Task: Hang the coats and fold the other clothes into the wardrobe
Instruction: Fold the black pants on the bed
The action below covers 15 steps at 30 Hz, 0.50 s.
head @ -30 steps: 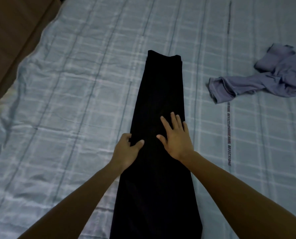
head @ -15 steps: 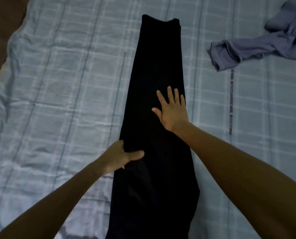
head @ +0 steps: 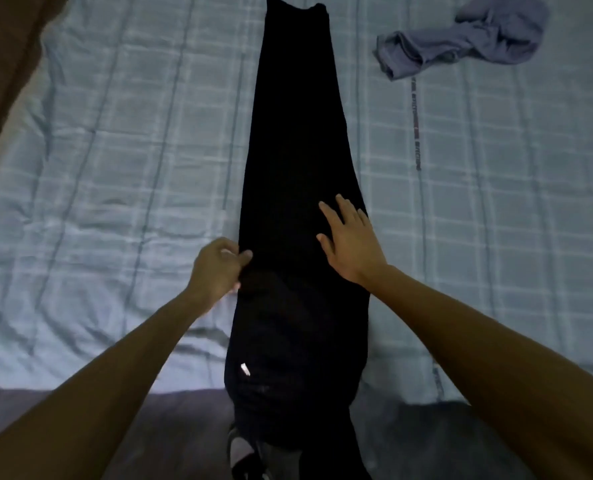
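Long black trousers [head: 297, 133] lie folded lengthwise down the middle of the bed, the far end at the top of the view and the near end hanging over the bed's front edge. My left hand [head: 215, 271] pinches the trousers' left edge about halfway along, thumb on top of the cloth. My right hand [head: 348, 242] lies flat on the right side of the trousers, fingers straight and pointing away from me. A crumpled grey-blue garment [head: 468, 43] sits on the bed at the upper right, apart from both hands.
The bed is covered by a pale blue checked sheet [head: 115, 168], wrinkled on the left. A brown surface [head: 8, 57] borders the bed at the upper left. Dark floor [head: 149, 427] shows below the bed's front edge.
The view has tilted down, so the bed's front edge and floor now show. My left hand has closed from a loose hold into a pinch on the trousers' left edge. My right hand stays flat.
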Each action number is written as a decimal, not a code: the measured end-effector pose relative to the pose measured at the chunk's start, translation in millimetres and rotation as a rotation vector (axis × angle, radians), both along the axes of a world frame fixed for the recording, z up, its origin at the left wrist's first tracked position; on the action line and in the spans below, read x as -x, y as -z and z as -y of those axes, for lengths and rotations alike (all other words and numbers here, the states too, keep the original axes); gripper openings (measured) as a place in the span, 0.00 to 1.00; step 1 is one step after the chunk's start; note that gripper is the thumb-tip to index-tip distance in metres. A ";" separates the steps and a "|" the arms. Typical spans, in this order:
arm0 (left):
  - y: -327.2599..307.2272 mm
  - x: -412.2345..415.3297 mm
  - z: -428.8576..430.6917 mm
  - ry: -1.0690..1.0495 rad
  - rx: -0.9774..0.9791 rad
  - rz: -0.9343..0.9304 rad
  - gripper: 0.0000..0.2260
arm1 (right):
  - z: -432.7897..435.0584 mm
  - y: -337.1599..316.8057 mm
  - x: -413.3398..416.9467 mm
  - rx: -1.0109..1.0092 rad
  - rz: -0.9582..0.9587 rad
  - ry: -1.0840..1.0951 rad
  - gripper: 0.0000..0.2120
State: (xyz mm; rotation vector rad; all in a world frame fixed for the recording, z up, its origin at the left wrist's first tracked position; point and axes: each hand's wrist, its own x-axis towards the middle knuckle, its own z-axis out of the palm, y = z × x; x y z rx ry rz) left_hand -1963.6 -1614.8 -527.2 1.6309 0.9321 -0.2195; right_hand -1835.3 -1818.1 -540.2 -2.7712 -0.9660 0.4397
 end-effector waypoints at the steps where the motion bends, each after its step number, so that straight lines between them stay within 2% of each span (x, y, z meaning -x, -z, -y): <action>1: 4.5 10.8 3.3 -0.081 -0.050 -0.014 0.07 | 6.8 -2.7 21.5 -0.005 -0.008 0.024 0.27; 4: 6.0 50.3 22.2 -0.028 -0.239 -0.075 0.14 | 26.8 -10.4 82.4 -0.024 -0.034 0.067 0.27; 8: 2.0 107.1 55.6 0.154 -0.533 0.123 0.13 | 55.2 -6.8 146.9 -0.088 -0.035 0.072 0.25; 11: 20.9 147.5 75.5 0.541 -0.824 0.277 0.19 | 73.3 5.6 184.9 -0.093 -0.001 -0.025 0.23; 13: 43.4 173.6 84.7 0.831 -0.941 0.281 0.29 | 83.0 17.6 203.4 -0.055 0.032 -0.121 0.24; 15: 59.3 190.9 88.5 1.030 -1.021 0.257 0.40 | 89.9 26.3 217.0 0.003 0.054 -0.216 0.28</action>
